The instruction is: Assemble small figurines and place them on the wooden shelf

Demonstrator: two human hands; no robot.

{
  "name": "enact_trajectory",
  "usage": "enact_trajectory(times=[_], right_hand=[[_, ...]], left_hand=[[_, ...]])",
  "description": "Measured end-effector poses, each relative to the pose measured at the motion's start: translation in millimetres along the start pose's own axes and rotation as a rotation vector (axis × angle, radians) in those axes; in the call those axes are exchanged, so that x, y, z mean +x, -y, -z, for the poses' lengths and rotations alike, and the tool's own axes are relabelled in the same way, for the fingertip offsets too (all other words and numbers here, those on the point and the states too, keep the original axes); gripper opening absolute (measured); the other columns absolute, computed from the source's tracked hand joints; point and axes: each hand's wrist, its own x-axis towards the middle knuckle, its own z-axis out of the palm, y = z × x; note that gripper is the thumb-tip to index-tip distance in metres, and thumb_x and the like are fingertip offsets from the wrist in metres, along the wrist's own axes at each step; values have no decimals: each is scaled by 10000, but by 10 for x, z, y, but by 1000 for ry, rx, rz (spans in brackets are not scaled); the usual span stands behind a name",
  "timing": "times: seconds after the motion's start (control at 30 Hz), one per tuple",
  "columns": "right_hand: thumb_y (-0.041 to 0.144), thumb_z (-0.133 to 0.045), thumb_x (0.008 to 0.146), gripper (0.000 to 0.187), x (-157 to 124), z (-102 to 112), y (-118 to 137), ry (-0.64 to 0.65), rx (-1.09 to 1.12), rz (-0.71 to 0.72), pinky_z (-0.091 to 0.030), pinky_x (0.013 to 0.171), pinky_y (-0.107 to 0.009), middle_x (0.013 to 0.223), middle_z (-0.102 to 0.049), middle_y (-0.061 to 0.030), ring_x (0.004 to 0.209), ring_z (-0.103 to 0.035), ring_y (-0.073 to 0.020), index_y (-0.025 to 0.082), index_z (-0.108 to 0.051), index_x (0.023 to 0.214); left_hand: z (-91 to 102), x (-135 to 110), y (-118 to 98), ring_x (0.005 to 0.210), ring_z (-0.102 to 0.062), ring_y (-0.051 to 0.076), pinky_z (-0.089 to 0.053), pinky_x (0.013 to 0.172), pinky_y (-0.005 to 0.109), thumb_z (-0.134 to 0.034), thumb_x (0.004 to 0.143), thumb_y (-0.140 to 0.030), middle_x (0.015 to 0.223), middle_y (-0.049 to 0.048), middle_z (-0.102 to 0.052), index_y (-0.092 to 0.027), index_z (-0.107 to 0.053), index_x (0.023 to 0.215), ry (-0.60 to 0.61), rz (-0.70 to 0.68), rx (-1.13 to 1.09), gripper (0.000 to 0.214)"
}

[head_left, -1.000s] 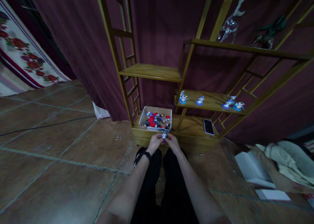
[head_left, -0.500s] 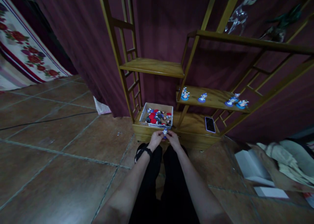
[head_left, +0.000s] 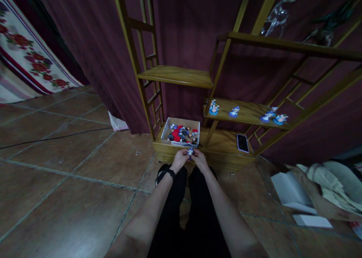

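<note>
Between my two hands, just in front of the low shelf, is a small purple-and-white figurine [head_left: 190,151], held upright. My left hand [head_left: 180,159] grips it from the left side, and my right hand [head_left: 199,159] has its fingers on it from the right. Right behind the hands stands an open cardboard box [head_left: 181,122] filled with several red, grey and purple figurines [head_left: 177,133]. On the middle shelf to the right are more small figurines: a blue one [head_left: 214,109] at the left end, a purple one [head_left: 234,111] and a cluster [head_left: 267,116] at the right.
A wooden display rack [head_left: 175,76] stands before a dark red curtain [head_left: 183,31]. A phone [head_left: 242,143] lies on the low shelf. Glass ornament [head_left: 277,18] sits on the upper shelf. White boxes [head_left: 292,192] and cloth lie on the tiled floor at right; a black cable [head_left: 56,138] crosses at left.
Almost nothing differs. Both hands keep the figurine in the same place, and the view has shifted very slightly.
</note>
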Motion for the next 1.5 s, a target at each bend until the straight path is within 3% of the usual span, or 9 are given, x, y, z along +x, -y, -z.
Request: enact_trajectory(times=[0.37, 0.63, 0.87, 1.07, 1.3, 1.5], right_hand=[[213, -527, 654, 307, -43, 50, 48, -31, -4, 6, -417, 870, -351, 914, -683, -2, 874, -598, -188, 214, -651, 936], [202, -550, 631, 296, -33, 35, 51, -15, 10, 7, -435, 835, -343, 867, -689, 1, 813, -608, -181, 205, -651, 909], [234, -582, 623, 261, -37, 15, 57, -37, 62, 0, -453, 805, -330, 856, -690, -3, 788, -609, -176, 206, -648, 874], [270, -588, 626, 259, -15, 43, 41, -93, 97, -26, -455, 793, -328, 854, -687, -9, 808, -602, -184, 195, -651, 866], [239, -589, 604, 286, -30, 114, 21, -132, 123, -62, -426, 836, -346, 872, -682, -19, 819, -598, -187, 182, -647, 879], [196, -532, 622, 307, -64, 171, -21, -77, 22, 31, -413, 870, -337, 913, -663, -12, 859, -580, -173, 201, -626, 915]], left_hand=[[6, -29, -45, 622, -595, 107, -517, 571, 224, -600, 715, -163, 780, 42, -666, -122, -631, 881, 16, -16, -36, 174], [7, -28, -23, 601, -586, 102, -519, 595, 230, -635, 671, -128, 675, 23, -644, -111, -640, 809, 0, -2, -41, 139], [2, -4, 19, 629, -585, 111, -503, 578, 216, -622, 663, -125, 717, 27, -650, -117, -638, 806, -25, -47, 11, 144], [-3, -6, 16, 702, -592, 151, -488, 679, 256, -571, 708, -185, 766, 34, -657, -143, -653, 900, 18, -215, 263, 212], [-67, -147, -19, 955, -560, 206, -401, 901, 307, -512, 695, -55, 989, 93, -614, -168, -599, 1040, -12, -471, 626, 373], [-111, -276, 1, 1054, -530, 219, -391, 912, 305, -408, 768, -51, 1232, 143, -476, -175, -412, 1269, -2, -490, 910, 516]])
